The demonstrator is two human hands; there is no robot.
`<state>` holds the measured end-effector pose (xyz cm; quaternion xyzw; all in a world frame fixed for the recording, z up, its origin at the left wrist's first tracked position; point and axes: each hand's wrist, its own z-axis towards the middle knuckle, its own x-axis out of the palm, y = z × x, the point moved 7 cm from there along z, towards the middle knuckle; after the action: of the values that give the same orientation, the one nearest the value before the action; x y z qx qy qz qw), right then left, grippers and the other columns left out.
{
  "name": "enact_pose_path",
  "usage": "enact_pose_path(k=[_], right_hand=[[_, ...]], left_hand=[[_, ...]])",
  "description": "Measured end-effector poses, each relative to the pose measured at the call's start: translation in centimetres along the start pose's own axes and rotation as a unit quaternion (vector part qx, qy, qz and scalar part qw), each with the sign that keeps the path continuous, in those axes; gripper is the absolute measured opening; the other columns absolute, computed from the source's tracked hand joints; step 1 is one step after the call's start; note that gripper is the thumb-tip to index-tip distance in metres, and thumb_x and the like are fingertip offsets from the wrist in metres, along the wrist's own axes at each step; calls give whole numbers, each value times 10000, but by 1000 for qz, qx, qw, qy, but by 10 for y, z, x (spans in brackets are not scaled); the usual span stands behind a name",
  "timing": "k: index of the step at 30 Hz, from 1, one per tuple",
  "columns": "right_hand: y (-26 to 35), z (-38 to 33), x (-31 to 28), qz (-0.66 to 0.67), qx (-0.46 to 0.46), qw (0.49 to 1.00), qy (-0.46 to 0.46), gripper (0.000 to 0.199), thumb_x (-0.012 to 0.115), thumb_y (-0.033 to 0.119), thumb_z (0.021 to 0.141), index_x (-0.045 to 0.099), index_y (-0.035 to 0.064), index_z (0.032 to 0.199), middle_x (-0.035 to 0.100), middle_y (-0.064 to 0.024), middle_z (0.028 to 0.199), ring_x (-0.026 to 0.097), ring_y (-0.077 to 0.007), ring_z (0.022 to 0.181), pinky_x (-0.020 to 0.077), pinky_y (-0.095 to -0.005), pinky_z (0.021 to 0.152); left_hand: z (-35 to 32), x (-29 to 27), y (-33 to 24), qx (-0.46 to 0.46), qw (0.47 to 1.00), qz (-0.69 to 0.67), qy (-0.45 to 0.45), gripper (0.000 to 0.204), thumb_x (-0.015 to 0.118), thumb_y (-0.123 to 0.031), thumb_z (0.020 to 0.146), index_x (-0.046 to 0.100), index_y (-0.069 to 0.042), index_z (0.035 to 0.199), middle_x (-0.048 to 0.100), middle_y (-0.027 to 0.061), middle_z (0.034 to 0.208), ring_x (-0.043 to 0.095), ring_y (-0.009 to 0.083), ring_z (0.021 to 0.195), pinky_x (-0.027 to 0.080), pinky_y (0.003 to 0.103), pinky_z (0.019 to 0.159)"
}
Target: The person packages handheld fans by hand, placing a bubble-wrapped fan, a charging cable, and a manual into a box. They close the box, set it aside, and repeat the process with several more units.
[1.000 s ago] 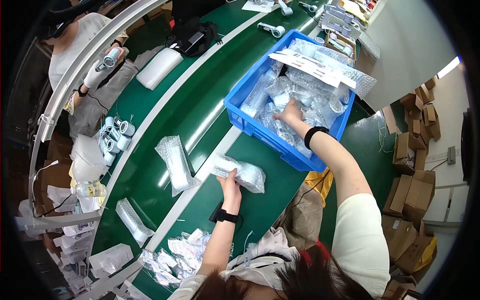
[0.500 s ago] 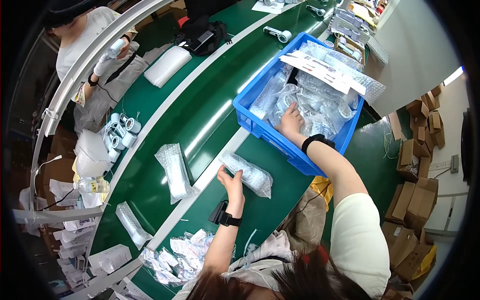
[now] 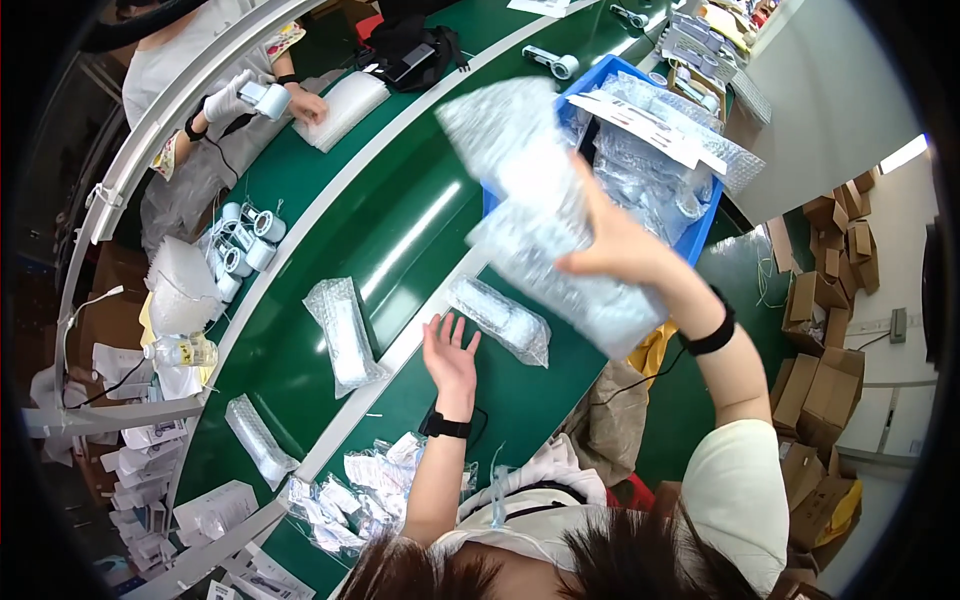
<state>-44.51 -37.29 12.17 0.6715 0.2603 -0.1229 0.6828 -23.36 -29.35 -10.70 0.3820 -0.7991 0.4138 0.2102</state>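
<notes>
Lifted from the blue plastic crate (image 3: 700,232), clear bubble-wrap pouches (image 3: 560,215) are gripped by the right hand (image 3: 615,240); the left hand (image 3: 450,355), open-palmed beside the wrapped packet (image 3: 500,320), is best kept clear.

Lifted, blurred bubble-wrap bags (image 3: 550,215)

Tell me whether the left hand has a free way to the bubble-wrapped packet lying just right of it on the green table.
Probably yes. The left hand lies open on the green table, with the bubble-wrapped packet right beside its fingers and nothing between them. The right hand holds other bubble wrap raised above.
</notes>
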Motion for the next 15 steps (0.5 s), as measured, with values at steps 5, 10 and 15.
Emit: enact_pose_path(k=[5,10,15], right_hand=[[-68,-39,192,-131,86,980,125,1118,710,236,541,-23,33,1361,403,-314,1057,463,-439,971,406,-403,842],[-80,-59,216,-119,-75,989,44,916,685,258,627,166,61,1356,449,-274,1020,498,-397,925,422,-388,818],[-90,-19,8,-380,197,903,-25,481,566,335,758,488,-35,1055,585,-233,805,586,-355,783,476,-414,688]], left_hand=[[-9,-19,7,-33,968,-216,122,558,395,-418,875,284,-47,1276,272,123,1340,284,259,1228,266,412,988],[-9,-74,0,100,995,-9,0,530,402,-378,885,286,-44,1280,269,125,1338,290,246,1219,255,377,997],[-34,-84,-24,218,947,155,-177,508,452,-308,873,286,-60,1284,303,115,1317,332,240,1182,268,354,983]])
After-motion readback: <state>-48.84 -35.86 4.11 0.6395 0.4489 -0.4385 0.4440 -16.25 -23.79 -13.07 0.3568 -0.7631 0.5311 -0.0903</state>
